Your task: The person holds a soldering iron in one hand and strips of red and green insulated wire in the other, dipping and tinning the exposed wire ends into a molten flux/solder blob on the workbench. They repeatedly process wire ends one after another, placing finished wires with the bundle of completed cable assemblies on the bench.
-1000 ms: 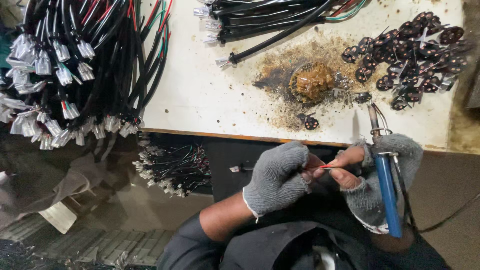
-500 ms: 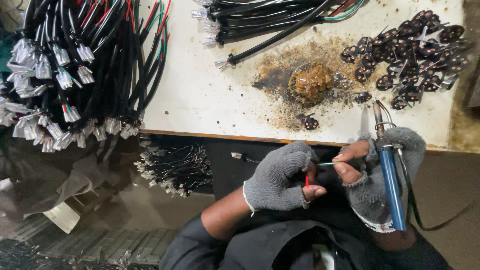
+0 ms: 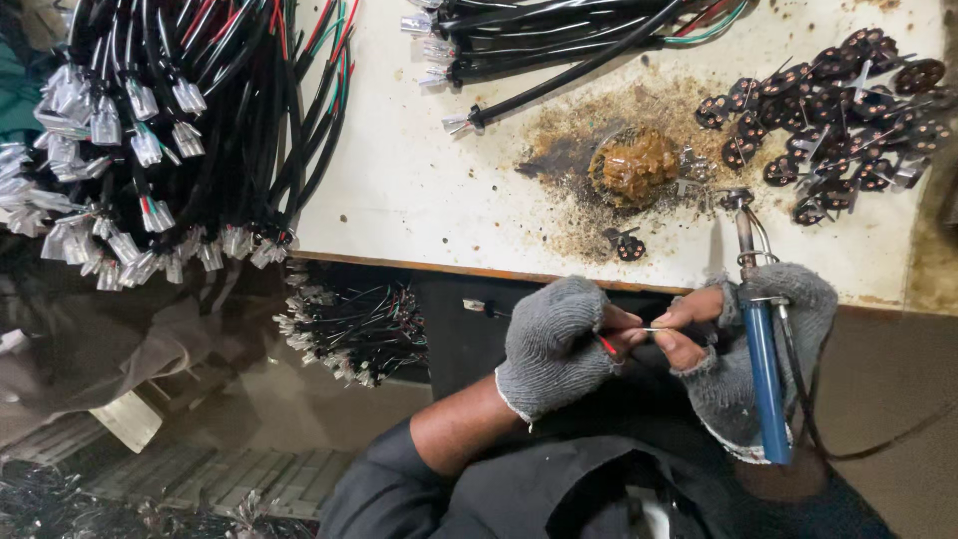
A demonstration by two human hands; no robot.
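Left hand (image 3: 555,344): grey fingerless glove, curled shut, bare fingertips pinching a thin red wire (image 3: 606,344) just below the table edge.
Right hand (image 3: 743,349): same kind of glove, closed; thumb and forefinger meeting the left fingertips on a bare silvery wire end (image 3: 654,329), blue-handled soldering iron (image 3: 763,374) gripped in the palm at the same time.
Iron: upright along the right hand, metal tip (image 3: 736,200) up over the table, near the flux pot, touching no work.
Wire in hand: held between both hands, in front of the lap, off the table; too small to tell whether the end is already tinned, probably just being twisted or straightened.
Flux pot (image 3: 636,167): small round tin of brown paste, on a scorched, stained patch of the white table (image 3: 419,190), just above the hands.
Round connector parts (image 3: 833,110): heap of dark discs with pins, far right of table; one loose disc (image 3: 629,247) lying near the pot.
Cables on table: black sheathed bundle (image 3: 559,40) top centre, stripped ends pointing left, apart from the hands.
Harness pile, left (image 3: 170,130): many black cables with clear plugs fitted, hanging over the table corner.
Lower bundle (image 3: 349,324): more wired ends below the table edge, left of the hands.
Progress, as judged: large stock with plugs on; disc heap untouched at this moment; wire in hand at preparation stage, no joint being made.
Left to do, as judged: joint for this wire, then the rest of the discs and the cables on the table.
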